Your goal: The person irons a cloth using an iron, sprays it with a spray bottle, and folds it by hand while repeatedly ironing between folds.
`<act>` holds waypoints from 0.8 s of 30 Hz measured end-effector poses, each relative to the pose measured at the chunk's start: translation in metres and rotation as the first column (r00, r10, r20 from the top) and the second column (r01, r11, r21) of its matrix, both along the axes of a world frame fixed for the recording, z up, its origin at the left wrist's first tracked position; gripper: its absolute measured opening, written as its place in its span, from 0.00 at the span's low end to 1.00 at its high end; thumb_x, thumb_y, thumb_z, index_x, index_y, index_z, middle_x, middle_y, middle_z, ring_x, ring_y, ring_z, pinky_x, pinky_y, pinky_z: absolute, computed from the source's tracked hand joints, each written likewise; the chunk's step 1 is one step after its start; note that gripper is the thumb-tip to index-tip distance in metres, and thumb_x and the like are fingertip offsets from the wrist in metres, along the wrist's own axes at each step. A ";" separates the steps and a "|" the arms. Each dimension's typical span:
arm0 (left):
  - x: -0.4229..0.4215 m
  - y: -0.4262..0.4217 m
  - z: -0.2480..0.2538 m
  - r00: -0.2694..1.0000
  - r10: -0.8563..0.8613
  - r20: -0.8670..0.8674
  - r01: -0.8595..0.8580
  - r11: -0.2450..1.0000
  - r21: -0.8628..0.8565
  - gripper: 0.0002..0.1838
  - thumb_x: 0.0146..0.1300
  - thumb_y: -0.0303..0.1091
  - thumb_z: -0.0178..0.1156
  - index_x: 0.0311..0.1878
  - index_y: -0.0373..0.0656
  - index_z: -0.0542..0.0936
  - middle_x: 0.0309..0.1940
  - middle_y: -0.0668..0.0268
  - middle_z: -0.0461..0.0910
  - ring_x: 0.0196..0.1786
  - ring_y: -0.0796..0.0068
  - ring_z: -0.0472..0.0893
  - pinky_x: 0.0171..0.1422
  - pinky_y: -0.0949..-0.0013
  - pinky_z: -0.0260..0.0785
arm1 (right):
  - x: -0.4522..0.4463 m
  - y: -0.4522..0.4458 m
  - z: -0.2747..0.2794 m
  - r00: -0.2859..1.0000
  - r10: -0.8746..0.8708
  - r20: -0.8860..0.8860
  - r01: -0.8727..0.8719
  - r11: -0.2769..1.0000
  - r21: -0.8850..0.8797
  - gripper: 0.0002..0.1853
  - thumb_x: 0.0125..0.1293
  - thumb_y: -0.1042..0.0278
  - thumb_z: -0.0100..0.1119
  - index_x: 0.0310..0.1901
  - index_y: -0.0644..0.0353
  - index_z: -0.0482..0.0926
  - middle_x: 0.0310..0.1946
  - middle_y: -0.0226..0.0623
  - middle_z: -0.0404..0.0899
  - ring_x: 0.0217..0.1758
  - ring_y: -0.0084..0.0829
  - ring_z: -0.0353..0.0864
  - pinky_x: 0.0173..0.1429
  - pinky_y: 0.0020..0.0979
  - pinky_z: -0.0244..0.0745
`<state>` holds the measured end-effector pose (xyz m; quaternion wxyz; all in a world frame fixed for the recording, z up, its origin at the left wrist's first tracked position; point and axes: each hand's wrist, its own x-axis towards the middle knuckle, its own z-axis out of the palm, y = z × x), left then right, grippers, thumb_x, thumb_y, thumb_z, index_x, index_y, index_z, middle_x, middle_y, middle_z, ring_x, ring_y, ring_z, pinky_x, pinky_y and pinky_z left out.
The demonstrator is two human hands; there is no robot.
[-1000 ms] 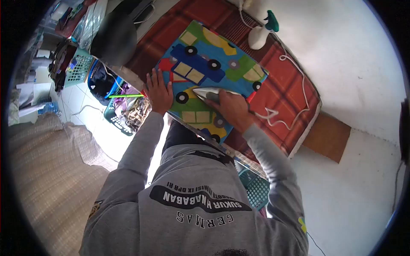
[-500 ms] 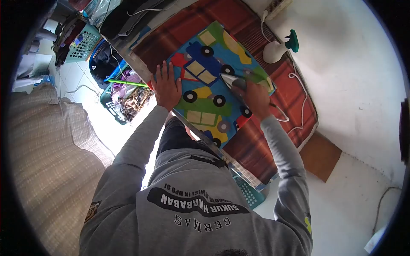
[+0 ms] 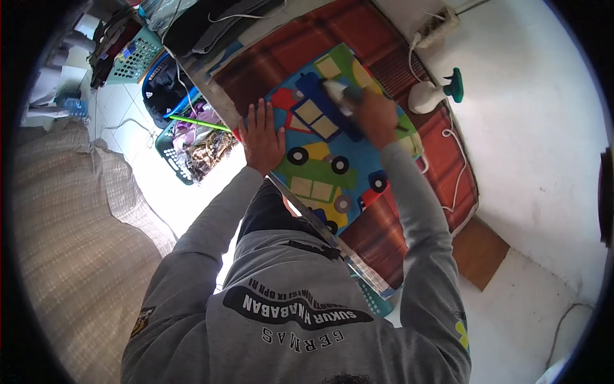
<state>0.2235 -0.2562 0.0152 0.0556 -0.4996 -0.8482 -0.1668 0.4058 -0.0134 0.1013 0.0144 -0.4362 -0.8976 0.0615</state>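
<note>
A folded cloth (image 3: pixel 352 168) printed with colourful cars lies on a red-brown plaid cover (image 3: pixel 268 70) spread over the table. My right hand (image 3: pixel 376 117) grips a clothes iron (image 3: pixel 337 94), which is blurred by motion over the blue car near the cloth's far side. At the cloth's left edge my left hand (image 3: pixel 263 139) rests flat, fingers stretched out and pointing away from me. The iron's white cord (image 3: pixel 455 160) runs along the right side of the cover.
A white spray bottle (image 3: pixel 425 97) with a green head stands by the wall, below a power strip (image 3: pixel 439 29). Left of the table, laundry baskets (image 3: pixel 174 152) hold clothes. Dark folded garments (image 3: pixel 220 29) lie at the table's far left. A beige checked curtain (image 3: pixel 83 243) hangs at left.
My right hand has pushed the iron farther from me across the cloth, onto the blue car. My left hand still presses the cloth's left edge. The whole view has shifted slightly.
</note>
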 end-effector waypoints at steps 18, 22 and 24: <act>-0.010 0.000 0.001 0.995 -0.017 0.102 0.022 0.998 -0.052 0.38 0.76 0.45 0.55 0.84 0.36 0.62 0.86 0.48 0.58 0.86 0.42 0.59 0.85 0.35 0.54 | -0.063 0.074 0.002 0.994 -0.001 -0.108 0.001 1.000 0.003 0.28 0.71 0.38 0.68 0.43 0.64 0.88 0.37 0.57 0.89 0.45 0.58 0.91 0.50 0.54 0.86; -0.048 -0.030 -0.016 0.950 0.005 0.312 -0.057 0.986 0.156 0.28 0.76 0.37 0.59 0.76 0.38 0.73 0.72 0.48 0.75 0.76 0.46 0.72 0.80 0.42 0.61 | -0.058 -0.024 -0.009 0.938 0.322 -0.126 -0.322 0.947 0.017 0.30 0.68 0.35 0.70 0.49 0.60 0.88 0.36 0.52 0.89 0.41 0.56 0.91 0.51 0.53 0.85; -0.065 -0.058 -0.030 0.886 0.131 0.444 -0.232 0.956 0.181 0.20 0.77 0.35 0.62 0.68 0.42 0.81 0.57 0.53 0.84 0.61 0.54 0.82 0.69 0.49 0.72 | -0.063 -0.058 -0.019 0.857 0.484 -0.178 -0.479 0.875 0.077 0.32 0.68 0.32 0.69 0.55 0.56 0.87 0.36 0.49 0.90 0.40 0.55 0.91 0.53 0.54 0.85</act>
